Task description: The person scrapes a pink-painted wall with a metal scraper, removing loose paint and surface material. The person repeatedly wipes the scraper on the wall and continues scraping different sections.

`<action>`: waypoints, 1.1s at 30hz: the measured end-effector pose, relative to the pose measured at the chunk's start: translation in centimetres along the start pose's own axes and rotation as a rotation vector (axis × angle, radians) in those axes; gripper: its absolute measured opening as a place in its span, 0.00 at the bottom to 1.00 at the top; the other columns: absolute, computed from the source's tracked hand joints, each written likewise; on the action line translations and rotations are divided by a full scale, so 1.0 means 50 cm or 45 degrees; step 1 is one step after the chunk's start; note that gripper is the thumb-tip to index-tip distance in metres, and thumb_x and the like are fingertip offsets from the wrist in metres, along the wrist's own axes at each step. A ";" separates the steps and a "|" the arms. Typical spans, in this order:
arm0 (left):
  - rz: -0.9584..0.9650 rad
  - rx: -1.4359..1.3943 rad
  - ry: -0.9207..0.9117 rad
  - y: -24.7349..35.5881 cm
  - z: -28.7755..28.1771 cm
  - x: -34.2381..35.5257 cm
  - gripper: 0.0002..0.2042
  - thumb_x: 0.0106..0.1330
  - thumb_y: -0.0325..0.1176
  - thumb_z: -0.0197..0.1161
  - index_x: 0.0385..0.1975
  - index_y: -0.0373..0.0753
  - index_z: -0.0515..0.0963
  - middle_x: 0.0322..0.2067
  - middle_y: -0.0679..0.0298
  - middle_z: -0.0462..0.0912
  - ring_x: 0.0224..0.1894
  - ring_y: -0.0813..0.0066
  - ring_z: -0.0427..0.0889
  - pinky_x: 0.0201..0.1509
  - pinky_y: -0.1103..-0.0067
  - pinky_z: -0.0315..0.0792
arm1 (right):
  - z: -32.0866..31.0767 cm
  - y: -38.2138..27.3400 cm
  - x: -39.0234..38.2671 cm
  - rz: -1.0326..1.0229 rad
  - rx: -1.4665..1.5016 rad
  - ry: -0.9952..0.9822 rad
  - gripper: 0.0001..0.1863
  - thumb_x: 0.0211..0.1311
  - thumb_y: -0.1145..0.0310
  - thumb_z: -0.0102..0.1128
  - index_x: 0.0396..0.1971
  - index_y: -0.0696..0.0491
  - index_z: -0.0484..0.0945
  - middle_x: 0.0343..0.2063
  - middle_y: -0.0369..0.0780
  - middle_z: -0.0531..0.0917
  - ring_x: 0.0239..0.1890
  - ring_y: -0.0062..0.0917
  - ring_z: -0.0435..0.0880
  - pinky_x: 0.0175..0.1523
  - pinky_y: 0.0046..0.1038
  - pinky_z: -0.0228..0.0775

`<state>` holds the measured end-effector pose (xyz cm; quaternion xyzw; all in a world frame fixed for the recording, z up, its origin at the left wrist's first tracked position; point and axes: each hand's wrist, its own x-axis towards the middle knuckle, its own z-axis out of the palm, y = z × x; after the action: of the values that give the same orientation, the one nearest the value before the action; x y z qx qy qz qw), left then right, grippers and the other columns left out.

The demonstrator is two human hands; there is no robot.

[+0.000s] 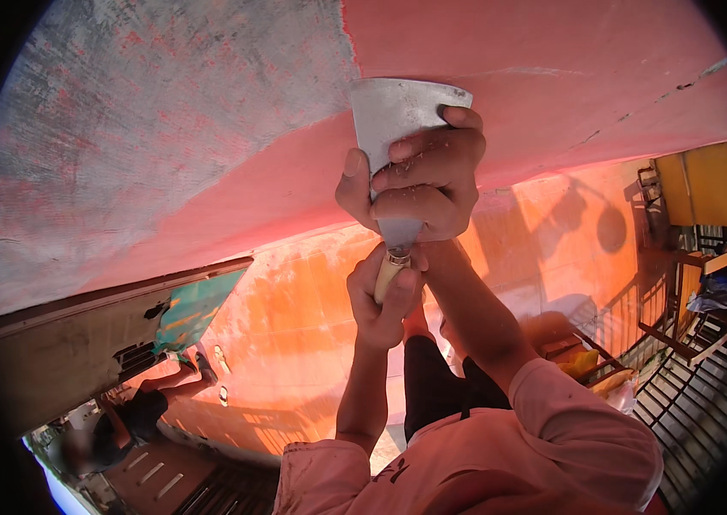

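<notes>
A wide scraper point(389, 107) with a grey metal blade and a pale wooden handle is held in both hands. My left hand point(385, 296) is closed round the handle below the metal collar. Higher up, my right hand point(436, 176) grips the blade, its fingers folded across the face and the thumb at the left edge. The broad end of the blade is at the pink painted wall point(535, 43); whether it presses on the surface I cannot tell. To its left lies a large bare grey patch point(166, 103) with flecks of pink left in it.
A crack point(638, 107) runs across the wall at right. Behind me are a chair point(681, 330) with a plastic bag and a dark slatted bench point(706, 386). A person point(153, 403) sits at lower left on the orange-lit floor point(295, 343), near a green cloth point(200, 305).
</notes>
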<state>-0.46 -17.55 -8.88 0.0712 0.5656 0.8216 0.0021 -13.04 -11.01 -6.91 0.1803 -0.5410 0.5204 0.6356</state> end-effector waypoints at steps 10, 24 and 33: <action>-0.019 -0.042 -0.028 0.038 0.023 0.021 0.11 0.70 0.33 0.54 0.38 0.30 0.74 0.17 0.71 0.68 0.16 0.90 0.60 0.21 0.87 0.54 | 0.021 0.002 0.045 -0.039 -0.020 0.068 0.23 0.34 0.81 0.73 0.11 0.37 0.66 0.18 0.22 0.72 0.28 0.18 0.76 0.54 0.36 0.66; -0.063 -0.069 -0.099 0.095 0.020 0.042 0.13 0.70 0.36 0.53 0.38 0.29 0.72 0.14 0.74 0.65 0.14 0.90 0.58 0.20 0.87 0.53 | 0.042 -0.009 0.091 -0.031 -0.040 0.102 0.23 0.33 0.81 0.72 0.11 0.38 0.66 0.17 0.21 0.72 0.27 0.17 0.76 0.57 0.36 0.65; -0.076 -0.076 -0.081 0.109 0.045 0.037 0.14 0.72 0.37 0.52 0.38 0.28 0.71 0.13 0.74 0.63 0.14 0.90 0.57 0.20 0.86 0.52 | 0.045 -0.017 0.114 -0.024 -0.027 0.090 0.24 0.33 0.81 0.73 0.11 0.38 0.65 0.17 0.22 0.72 0.28 0.17 0.76 0.56 0.36 0.66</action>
<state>-1.60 -17.29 -2.85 0.0802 0.5423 0.8350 0.0469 -14.16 -10.48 -0.82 0.1602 -0.5220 0.5149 0.6608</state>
